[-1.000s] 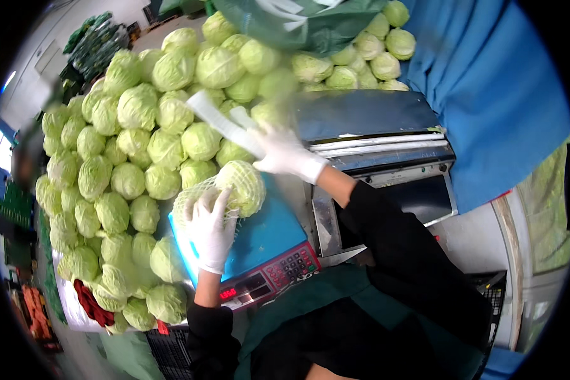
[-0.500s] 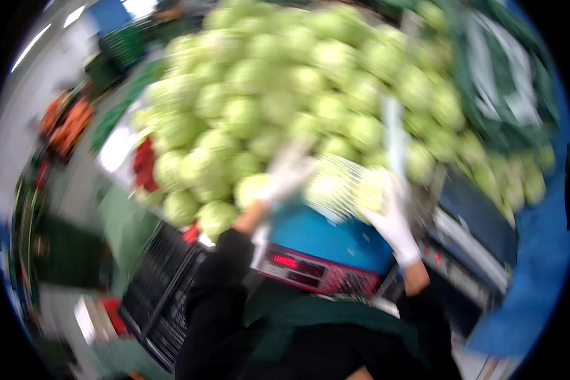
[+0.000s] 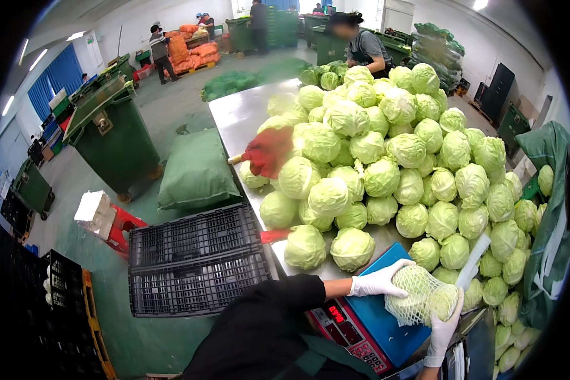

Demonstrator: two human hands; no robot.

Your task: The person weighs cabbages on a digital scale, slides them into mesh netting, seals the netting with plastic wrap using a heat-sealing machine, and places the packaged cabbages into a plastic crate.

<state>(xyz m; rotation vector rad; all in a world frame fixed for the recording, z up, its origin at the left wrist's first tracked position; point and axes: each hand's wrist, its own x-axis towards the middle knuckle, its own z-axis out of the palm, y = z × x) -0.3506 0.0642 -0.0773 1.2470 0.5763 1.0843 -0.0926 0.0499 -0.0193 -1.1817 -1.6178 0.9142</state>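
Two pale green cabbages in a white mesh net [image 3: 411, 294] rest over the blue platform of a weighing scale [image 3: 367, 311] with a red front panel and lit digits. My left hand [image 3: 381, 282], in a white glove, curves round the left side of the netted cabbages. From the right, my right hand [image 3: 444, 326], also gloved in white, grips their other end, thumb and fingers round the net. Just beyond the scale, a loose cabbage [image 3: 353, 249] lies at the near edge of a large cabbage pile [image 3: 386, 152].
Left of the metal table [image 3: 234, 120] sit black plastic crates [image 3: 196, 259] and a stuffed green sack [image 3: 198, 170]. A red glove or cloth [image 3: 269, 152] lies against the pile. Green wheeled bins [image 3: 114, 136] stand farther back. Across the pile, a co-worker [image 3: 367, 50] bends forward.
The view has swung, bringing in more of the room. My left hand, beside the netted cabbages before, is now on them. My right hand keeps its grip at the other end.
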